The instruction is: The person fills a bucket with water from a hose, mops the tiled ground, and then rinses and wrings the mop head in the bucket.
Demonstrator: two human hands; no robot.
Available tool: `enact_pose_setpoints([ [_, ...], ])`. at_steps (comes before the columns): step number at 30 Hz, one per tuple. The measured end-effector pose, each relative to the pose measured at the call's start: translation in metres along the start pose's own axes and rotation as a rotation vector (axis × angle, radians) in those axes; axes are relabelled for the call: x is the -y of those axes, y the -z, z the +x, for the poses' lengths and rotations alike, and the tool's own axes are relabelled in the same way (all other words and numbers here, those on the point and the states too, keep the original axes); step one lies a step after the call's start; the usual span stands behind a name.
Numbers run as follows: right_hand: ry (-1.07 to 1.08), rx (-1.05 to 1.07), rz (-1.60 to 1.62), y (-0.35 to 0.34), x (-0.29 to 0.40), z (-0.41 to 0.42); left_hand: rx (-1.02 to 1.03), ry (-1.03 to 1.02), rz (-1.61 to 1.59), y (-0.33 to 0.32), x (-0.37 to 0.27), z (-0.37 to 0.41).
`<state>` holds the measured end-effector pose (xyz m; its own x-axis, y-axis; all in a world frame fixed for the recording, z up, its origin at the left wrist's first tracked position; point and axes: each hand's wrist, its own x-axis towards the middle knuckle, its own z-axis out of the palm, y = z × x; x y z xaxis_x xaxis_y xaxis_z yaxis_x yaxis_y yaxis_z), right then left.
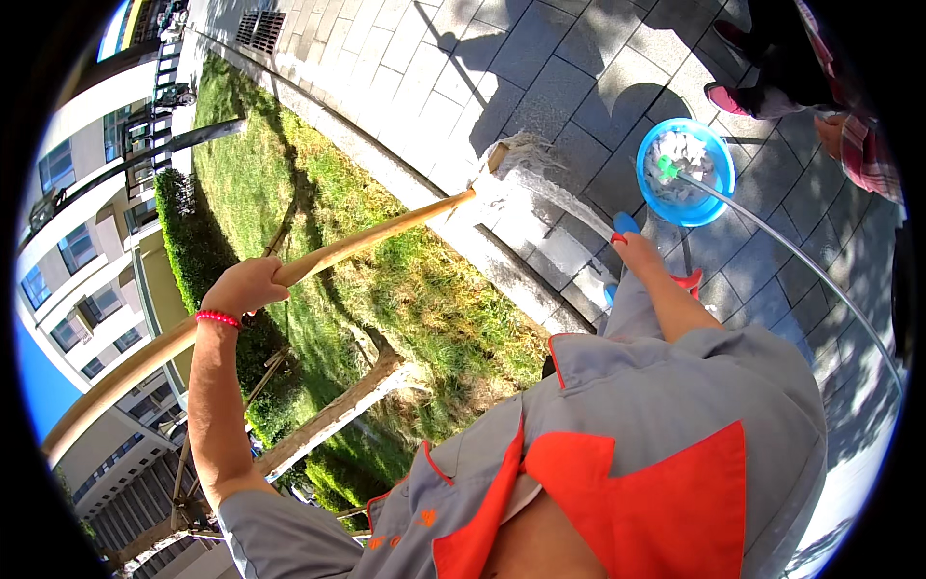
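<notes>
My left hand (pixel 246 288) is wrapped around the long wooden handle of a mop (pixel 376 235), a red bead bracelet at its wrist. The handle slants across the view to a pale, stringy mop head (pixel 514 177) above the edge of the pavement. My right hand (pixel 638 250) is closed on the end of a long grey-white bundle of strands (pixel 571 203) that stretches from the mop head. Something red shows at that grip. Close to my right hand stands a blue plastic bucket (pixel 725 155) holding whitish cloth strips, with a second mop's green connector (pixel 667 168) on them.
The second mop's metal pole (pixel 803 253) runs right from the bucket. Another person's pink shoe (pixel 725 99) and plaid sleeve (pixel 868 163) are at the upper right. A stone kerb (pixel 376 155) divides paving from grass (pixel 340 195). A tree trunk (pixel 333 412) rises at lower left.
</notes>
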<state>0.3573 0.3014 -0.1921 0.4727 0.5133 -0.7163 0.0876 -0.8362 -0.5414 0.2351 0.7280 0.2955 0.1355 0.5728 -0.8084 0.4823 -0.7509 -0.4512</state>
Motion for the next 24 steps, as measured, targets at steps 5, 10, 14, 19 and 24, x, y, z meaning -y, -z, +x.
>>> enact_pose_setpoints([
  [5, 0.004, -0.039, -0.055, 0.001, -0.015, 0.003, -0.172, -0.105, 0.267, 0.000, 0.000, -0.005],
  [10, -0.081, 0.058, -0.040, 0.020, -0.036, 0.007, -0.309, -0.128, 0.400, -0.022, 0.004, -0.012],
  [14, -0.156, 0.032, -0.015, 0.028, -0.046, 0.006, -0.471, -0.136, 0.444, -0.048, -0.008, -0.005],
  [19, -0.180, 0.123, -0.009, 0.036, -0.051, 0.007, -0.484, -0.150, 0.547, -0.119, -0.038, 0.061],
  [24, -0.114, 0.150, 0.006, 0.040, -0.054, 0.018, -0.334, -0.115, 0.352, -0.217, -0.130, 0.202],
])
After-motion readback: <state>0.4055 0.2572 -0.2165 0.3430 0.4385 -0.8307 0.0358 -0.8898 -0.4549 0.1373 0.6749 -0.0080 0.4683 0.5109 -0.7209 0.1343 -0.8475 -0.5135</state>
